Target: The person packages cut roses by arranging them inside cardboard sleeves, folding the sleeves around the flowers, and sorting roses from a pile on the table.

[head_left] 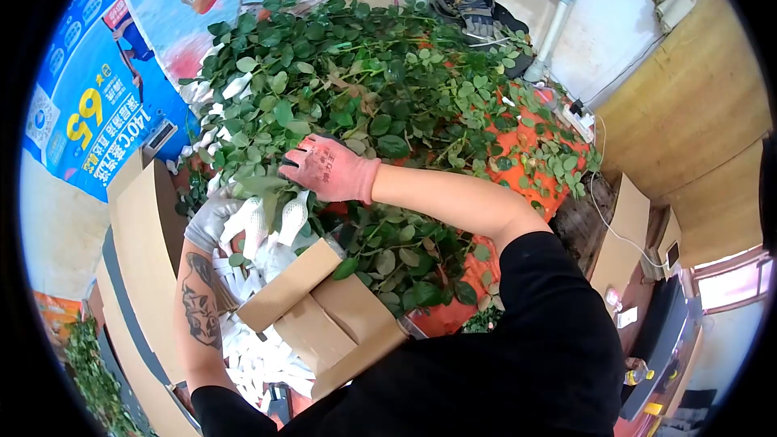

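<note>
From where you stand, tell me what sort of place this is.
Probably a makeshift flower-packing room: heaped leafy stems, white mesh covers and a cardboard box suggest it.

Holds the right arm (441,196) bent at the elbow (522,222), with the bare forearm crossing from right of centre toward the left. Places the right hand (330,170) just left of and above the middle of the frame, in a reddish-pink glove (352,180) with dark lettering, its back toward the camera and fingers (299,157) curled. Sends the left arm (201,303), tattooed on the forearm, nearly straight up from the lower left. Sets the left hand (214,218) left of centre, in a pale grey glove (202,229), with fingers partly hidden.
</note>
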`<act>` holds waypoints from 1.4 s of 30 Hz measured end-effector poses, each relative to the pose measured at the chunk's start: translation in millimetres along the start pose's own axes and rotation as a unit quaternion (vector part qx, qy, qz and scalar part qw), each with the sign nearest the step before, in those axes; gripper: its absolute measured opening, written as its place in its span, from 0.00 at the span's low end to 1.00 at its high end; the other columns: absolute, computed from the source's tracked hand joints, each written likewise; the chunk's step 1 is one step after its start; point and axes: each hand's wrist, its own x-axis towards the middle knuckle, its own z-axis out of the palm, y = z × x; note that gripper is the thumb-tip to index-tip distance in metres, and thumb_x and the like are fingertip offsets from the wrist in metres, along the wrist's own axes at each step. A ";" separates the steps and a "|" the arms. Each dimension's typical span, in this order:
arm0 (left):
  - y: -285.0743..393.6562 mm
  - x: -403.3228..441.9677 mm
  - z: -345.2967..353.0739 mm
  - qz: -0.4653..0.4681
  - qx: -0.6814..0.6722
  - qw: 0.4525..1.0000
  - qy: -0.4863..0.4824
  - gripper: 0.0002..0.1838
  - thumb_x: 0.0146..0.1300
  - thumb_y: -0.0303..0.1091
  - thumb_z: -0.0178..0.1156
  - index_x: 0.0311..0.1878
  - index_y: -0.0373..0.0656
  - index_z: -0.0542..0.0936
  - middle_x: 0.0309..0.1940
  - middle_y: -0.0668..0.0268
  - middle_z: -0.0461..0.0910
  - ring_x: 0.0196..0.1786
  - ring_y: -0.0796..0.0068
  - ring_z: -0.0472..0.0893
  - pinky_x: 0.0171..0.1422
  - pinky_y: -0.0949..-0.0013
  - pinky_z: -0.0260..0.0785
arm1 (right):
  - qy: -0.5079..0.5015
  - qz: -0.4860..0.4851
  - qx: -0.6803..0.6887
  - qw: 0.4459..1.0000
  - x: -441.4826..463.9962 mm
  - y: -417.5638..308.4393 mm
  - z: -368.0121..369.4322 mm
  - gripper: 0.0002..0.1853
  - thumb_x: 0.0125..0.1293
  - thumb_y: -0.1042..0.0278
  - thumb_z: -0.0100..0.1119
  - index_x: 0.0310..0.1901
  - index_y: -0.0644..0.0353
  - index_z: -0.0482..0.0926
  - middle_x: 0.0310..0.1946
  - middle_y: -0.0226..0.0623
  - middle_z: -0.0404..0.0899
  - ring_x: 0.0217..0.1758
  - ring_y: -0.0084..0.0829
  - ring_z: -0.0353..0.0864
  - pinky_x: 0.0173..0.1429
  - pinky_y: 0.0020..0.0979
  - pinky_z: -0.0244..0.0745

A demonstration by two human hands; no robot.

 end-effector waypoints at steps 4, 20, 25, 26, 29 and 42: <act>12.3 1.8 15.4 -0.017 0.043 0.999 -0.011 0.24 0.53 0.20 0.60 0.56 0.34 0.72 0.47 0.62 0.79 0.43 0.74 0.80 0.49 0.73 0.73 | -0.020 -0.009 0.006 1.000 -6.8 2.4 -12.5 0.26 0.52 0.63 0.54 0.57 0.52 0.71 0.53 0.40 0.72 0.54 0.39 0.72 0.59 0.38 0.65; -26.6 14.5 -52.6 -0.148 0.791 0.575 0.144 0.25 0.51 0.37 0.58 0.55 0.45 0.75 0.40 0.50 0.81 0.45 0.49 0.80 0.52 0.57 0.72 | 0.727 0.194 0.108 0.650 -276.8 110.0 -296.9 0.16 0.67 0.65 0.48 0.51 0.66 0.73 0.48 0.39 0.76 0.48 0.35 0.75 0.55 0.34 0.69; 69.4 48.6 103.3 0.177 0.738 0.629 0.166 0.14 0.57 0.39 0.53 0.43 0.44 0.78 0.34 0.53 0.80 0.41 0.51 0.79 0.46 0.55 0.71 | 0.642 0.321 -0.175 0.674 -360.8 57.8 -312.3 0.16 0.67 0.67 0.49 0.52 0.66 0.74 0.50 0.41 0.76 0.49 0.35 0.75 0.58 0.33 0.69; 81.6 59.8 139.6 0.231 0.718 0.647 0.113 0.14 0.57 0.39 0.53 0.43 0.44 0.78 0.35 0.54 0.80 0.43 0.52 0.79 0.47 0.56 0.71 | 0.658 0.327 -0.151 0.661 -375.6 58.1 -305.1 0.16 0.67 0.67 0.49 0.53 0.66 0.74 0.50 0.41 0.76 0.49 0.35 0.75 0.57 0.33 0.69; 89.4 116.6 233.8 0.314 0.726 0.612 -0.008 0.14 0.57 0.37 0.52 0.44 0.43 0.78 0.41 0.58 0.79 0.47 0.55 0.78 0.52 0.58 0.70 | 0.674 0.373 -0.102 0.630 -419.7 69.3 -273.4 0.17 0.67 0.67 0.50 0.53 0.66 0.73 0.49 0.41 0.76 0.48 0.35 0.75 0.56 0.33 0.69; -48.1 472.7 499.8 0.242 0.784 0.565 -0.086 0.26 0.58 0.27 0.52 0.63 0.52 0.68 0.64 0.61 0.66 0.59 0.60 0.75 0.58 0.61 0.70 | 0.640 0.589 -0.057 0.491 -644.6 26.0 -193.0 0.20 0.65 0.64 0.53 0.54 0.67 0.70 0.47 0.42 0.75 0.45 0.34 0.75 0.51 0.32 0.70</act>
